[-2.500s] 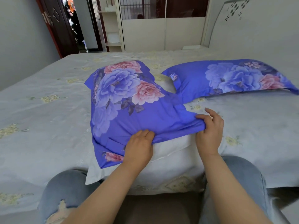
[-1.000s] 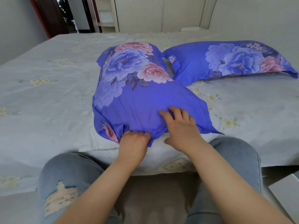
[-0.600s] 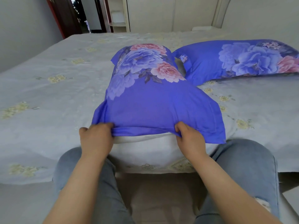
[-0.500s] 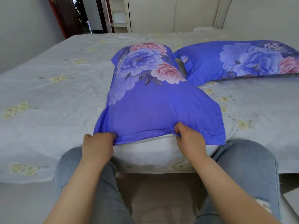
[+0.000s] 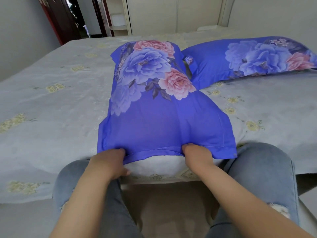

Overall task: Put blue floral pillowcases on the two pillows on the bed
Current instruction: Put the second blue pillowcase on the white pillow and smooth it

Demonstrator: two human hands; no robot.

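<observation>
Since half a sec ago, the blue floral pillowcase [image 5: 159, 124] has come further down the white pillow [image 5: 154, 164], w/ less white showing. Left hand [image 5: 109, 162] and right hand [image 5: 197, 154] each grip its open hem, fingers curled under. Second cased pillow [image 5: 253, 59] lies beyond the right hand on the bed [image 5: 51, 100].
</observation>
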